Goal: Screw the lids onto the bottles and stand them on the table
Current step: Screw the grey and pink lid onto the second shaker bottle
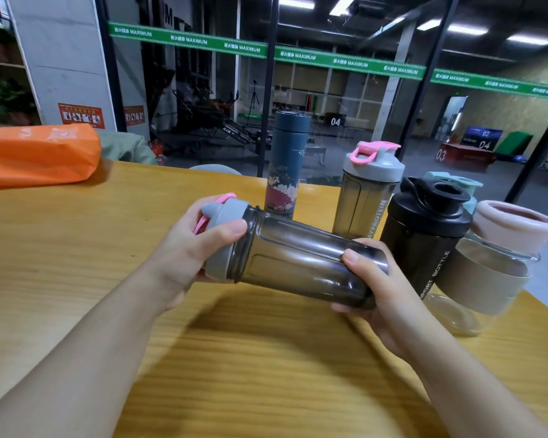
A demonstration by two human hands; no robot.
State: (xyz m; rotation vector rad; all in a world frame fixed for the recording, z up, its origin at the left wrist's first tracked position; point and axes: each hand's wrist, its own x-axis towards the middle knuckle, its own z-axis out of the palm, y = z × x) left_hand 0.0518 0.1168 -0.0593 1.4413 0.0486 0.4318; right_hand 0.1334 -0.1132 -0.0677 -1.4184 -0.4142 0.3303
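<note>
We hold a shaker bottle (pixel 301 263) sideways above the surface (pixel 76 248); four, perhaps five, bottles (pixel 366 191) stand behind it, rightward.

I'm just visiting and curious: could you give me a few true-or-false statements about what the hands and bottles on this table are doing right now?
1. The left hand grips the grey lid of a smoky shaker bottle. True.
2. That bottle stands upright on the table. False: it is held sideways above the table.
3. The right hand holds the bottle's base end. True.
4. The black sport bottle lies on its side. False: it stands upright.
5. An orange bag lies at the table's far left. True.
</note>
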